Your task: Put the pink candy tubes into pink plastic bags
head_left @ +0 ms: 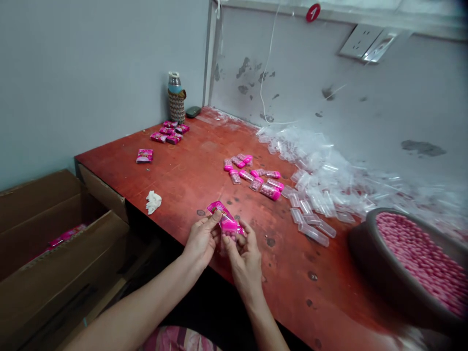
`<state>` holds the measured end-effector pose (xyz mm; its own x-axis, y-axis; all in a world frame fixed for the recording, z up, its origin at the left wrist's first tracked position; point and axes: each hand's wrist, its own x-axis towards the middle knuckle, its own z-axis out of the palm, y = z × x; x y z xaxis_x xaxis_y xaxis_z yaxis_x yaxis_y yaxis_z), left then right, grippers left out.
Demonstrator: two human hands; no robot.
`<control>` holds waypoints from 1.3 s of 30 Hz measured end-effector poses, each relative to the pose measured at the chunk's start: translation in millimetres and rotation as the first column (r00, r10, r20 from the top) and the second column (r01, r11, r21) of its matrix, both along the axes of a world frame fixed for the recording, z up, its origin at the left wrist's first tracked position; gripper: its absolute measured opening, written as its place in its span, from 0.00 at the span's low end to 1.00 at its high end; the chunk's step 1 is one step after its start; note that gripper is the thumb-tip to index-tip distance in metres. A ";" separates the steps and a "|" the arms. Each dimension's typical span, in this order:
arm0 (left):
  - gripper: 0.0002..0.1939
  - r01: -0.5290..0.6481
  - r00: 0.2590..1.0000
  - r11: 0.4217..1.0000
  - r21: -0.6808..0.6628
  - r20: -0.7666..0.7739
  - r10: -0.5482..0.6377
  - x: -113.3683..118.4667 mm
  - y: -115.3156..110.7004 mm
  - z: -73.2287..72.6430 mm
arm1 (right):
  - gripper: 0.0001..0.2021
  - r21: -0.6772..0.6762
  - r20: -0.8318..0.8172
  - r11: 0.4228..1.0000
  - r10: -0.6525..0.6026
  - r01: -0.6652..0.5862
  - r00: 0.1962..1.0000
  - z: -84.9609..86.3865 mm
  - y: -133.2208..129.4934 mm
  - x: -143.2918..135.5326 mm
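Near the front edge of the table, my left hand [202, 239] pinches a pink printed packet [218, 208] between thumb and fingers. My right hand [245, 256] is closed round a clear pink-capped tube of pink balls [230, 227], which lies against the packet. I cannot tell whether the tube is partly inside the packet or in front of it. Beyond my hands lie several filled pink-capped tubes [256, 184] in a loose group. To their right are clear tubes without caps [313, 234].
A dark bowl of pink balls [420, 263] stands at the right. Behind it spreads a heap of clear tubes [325, 170]. Pink packs [170, 132], a flask [177, 102] and crumpled tissue [153, 202] lie left on the red table [175, 180]. An open carton [87, 243] is below.
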<state>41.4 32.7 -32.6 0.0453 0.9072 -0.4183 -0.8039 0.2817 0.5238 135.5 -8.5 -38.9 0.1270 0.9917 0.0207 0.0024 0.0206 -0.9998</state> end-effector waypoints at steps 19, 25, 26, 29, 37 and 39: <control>0.12 0.392 0.901 0.909 0.140 -0.258 -0.349 2.1 3.1 10.1 | 0.28 0.001 -0.235 0.997 0.074 -0.076 0.969 0.3 5.5 16.5; 0.10 0.502 0.826 0.852 0.147 -0.373 -0.423 -7.5 10.3 14.3 | 0.29 -0.045 -0.300 0.985 0.144 -0.165 0.943 8.2 4.8 24.5; 0.10 0.492 0.830 0.858 0.150 -0.378 -0.410 -7.3 10.6 14.1 | 0.29 -0.038 -0.263 0.988 0.135 -0.151 0.955 8.8 4.0 24.6; 0.10 0.443 0.858 0.882 0.161 -0.363 -0.364 -5.1 9.7 12.5 | 0.28 -0.004 -0.180 0.993 0.116 -0.118 0.977 8.6 2.8 24.0; 0.12 0.525 0.821 0.835 0.166 -0.357 -0.445 -5.0 8.4 12.7 | 0.29 -0.030 -0.364 0.982 0.161 -0.184 0.917 5.6 4.4 25.0; 0.10 0.491 0.835 0.854 0.174 -0.375 -0.403 -4.4 9.1 12.9 | 0.29 -0.021 -0.303 0.992 0.113 -0.125 0.946 6.8 3.5 23.7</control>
<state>37.0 41.8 -19.7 0.3787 0.8940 -0.2397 -0.4023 0.3922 0.8273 159.2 -5.1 -32.1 0.0027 0.9992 -0.0394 -0.2988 -0.0368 -0.9536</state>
